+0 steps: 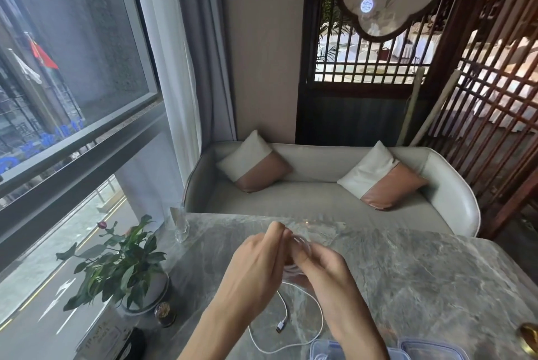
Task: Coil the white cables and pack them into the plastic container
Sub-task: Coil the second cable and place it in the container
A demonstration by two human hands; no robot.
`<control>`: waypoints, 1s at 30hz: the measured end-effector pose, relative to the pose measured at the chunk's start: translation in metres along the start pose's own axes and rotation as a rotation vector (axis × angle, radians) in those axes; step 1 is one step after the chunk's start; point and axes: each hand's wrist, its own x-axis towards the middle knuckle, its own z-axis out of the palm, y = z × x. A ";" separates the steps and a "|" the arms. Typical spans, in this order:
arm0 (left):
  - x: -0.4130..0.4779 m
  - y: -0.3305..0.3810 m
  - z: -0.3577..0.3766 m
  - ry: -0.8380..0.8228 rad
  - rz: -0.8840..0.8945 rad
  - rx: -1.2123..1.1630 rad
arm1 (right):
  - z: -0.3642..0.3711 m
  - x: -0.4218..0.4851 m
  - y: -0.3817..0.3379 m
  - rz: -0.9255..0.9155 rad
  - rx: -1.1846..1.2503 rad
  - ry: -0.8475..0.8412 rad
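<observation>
A person's two bare hands meet above a grey marbled table (407,272), seen from a head-worn camera looking down. The left hand (256,257) and the right hand (323,269) are held close together, fingers curled and pinched around a small coil of white cable (302,244), whose loops show between the fingertips. From the coil, the loose rest of the cable hangs down to the table and sweeps in a wide curve between the forearms, ending in a white plug (281,325) lying flat on the stone. At the bottom edge of the view, just beside the right forearm, sit clear plastic containers with bluish rims (431,348), only partly in frame; whether anything lies inside them cannot be told. To the left on the table stand a leafy potted plant (122,269) with one dark bud, a small dark jar (165,313) and a clear glass vase (181,225). Beyond the table is a pale sofa (320,199) with two cushions, a large window on the left and a dark wooden lattice screen on the right
</observation>
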 end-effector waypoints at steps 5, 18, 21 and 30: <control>0.004 -0.006 0.007 -0.028 0.055 0.019 | -0.004 -0.003 0.003 0.134 0.193 -0.058; -0.006 -0.014 0.021 -0.096 -0.186 -0.295 | -0.009 -0.001 0.012 0.236 0.561 -0.048; -0.005 -0.014 0.023 -0.092 -0.238 -0.338 | -0.010 -0.002 0.010 0.205 0.650 -0.084; -0.012 0.004 0.029 0.081 -0.210 -0.272 | 0.003 -0.012 0.015 -0.255 -0.131 0.335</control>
